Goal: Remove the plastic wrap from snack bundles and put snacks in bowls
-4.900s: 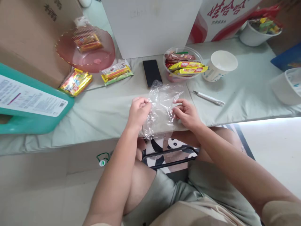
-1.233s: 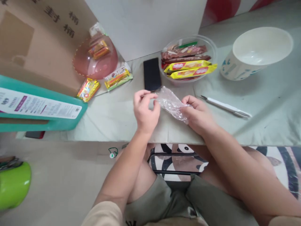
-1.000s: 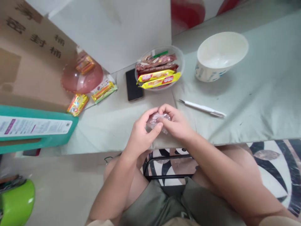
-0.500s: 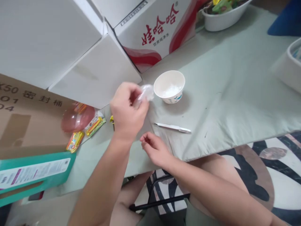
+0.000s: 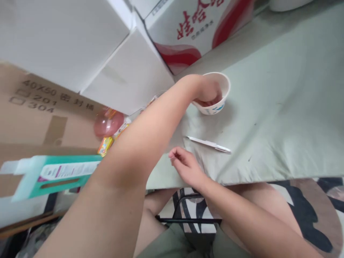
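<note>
My left hand [image 5: 211,90] reaches down into a white paper bowl [image 5: 225,80] that has blue-green marks on its side. Its fingers are blurred and mostly below the rim, so what they hold cannot be made out. My right hand [image 5: 186,165] rests at the near part of the cloth-covered table [image 5: 279,118]. Its fingers curl in towards the thumb, and nothing shows in them. A white pen [image 5: 208,143] lies on the cloth between the right hand and the bowl.
White cartons [image 5: 126,71] and a red-and-white printed box [image 5: 185,53] stand behind the bowl. At left are a brown carton [image 5: 72,130], a green bottle [image 5: 56,175], a pink round object [image 5: 109,123] and yellow wrapped snacks [image 5: 105,145]. Part of a white container [image 5: 290,4] shows at the top.
My left hand, which held crumpled clear plastic beside the bowl, has moved right and down into it. The view has shifted left. My right hand stays almost in place.
</note>
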Available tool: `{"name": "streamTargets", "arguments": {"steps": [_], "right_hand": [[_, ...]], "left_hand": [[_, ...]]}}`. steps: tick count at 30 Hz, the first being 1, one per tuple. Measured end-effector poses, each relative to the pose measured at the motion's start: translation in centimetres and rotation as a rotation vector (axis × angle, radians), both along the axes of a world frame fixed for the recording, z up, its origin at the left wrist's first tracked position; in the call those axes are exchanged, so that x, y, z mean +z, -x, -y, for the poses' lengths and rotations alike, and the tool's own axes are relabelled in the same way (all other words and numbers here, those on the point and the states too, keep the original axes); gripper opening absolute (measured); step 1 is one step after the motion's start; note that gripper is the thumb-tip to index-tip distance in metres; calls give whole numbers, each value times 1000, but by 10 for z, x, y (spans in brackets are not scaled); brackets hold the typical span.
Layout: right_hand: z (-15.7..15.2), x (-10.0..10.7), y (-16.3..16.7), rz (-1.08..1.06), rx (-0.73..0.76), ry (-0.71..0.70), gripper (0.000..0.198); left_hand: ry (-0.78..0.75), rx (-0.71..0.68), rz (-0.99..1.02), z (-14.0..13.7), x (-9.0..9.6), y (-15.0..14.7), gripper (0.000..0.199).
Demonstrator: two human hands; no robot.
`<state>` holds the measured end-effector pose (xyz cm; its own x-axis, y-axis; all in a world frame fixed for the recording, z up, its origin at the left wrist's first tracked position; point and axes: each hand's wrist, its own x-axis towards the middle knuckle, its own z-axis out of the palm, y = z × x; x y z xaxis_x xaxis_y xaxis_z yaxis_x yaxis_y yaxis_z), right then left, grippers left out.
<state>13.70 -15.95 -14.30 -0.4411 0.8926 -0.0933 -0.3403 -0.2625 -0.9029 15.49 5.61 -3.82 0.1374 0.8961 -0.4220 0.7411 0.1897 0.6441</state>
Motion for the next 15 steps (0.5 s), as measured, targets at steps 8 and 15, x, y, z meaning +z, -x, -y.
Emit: {"name": "streamTargets", "arguments": {"steps": [8, 15], "right_hand": [[6, 1, -1, 53, -3, -15, 10], [19, 4, 0, 440, 10, -424, 11]], "left_hand": [[-683, -10, 65, 137, 32, 101, 23], [-691, 507, 189, 260, -58, 219, 15]]}}
